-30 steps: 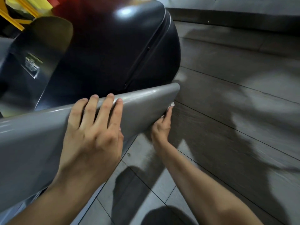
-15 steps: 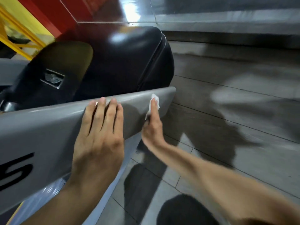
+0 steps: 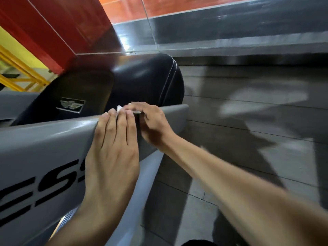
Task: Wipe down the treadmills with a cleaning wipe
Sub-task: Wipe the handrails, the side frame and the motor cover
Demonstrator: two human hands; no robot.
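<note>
The right hand (image 3: pixel 152 125) has climbed from the outer face of the grey side rail (image 3: pixel 53 139) to its top edge, where its curled fingers now press the white cleaning wipe (image 3: pixel 119 108) down; only a small corner of the wipe shows past the fingertips. Half a second ago that hand held the wipe flat against the rail's side, nearer the rail's end. The left hand (image 3: pixel 111 151) has stayed flat on the rail's outer face, fingers straight and together, tips hooked just over the top edge, touching the right hand. Behind the rail, more of the black motor cover (image 3: pixel 142 80) and its badge (image 3: pixel 71 104) shows than before
</note>
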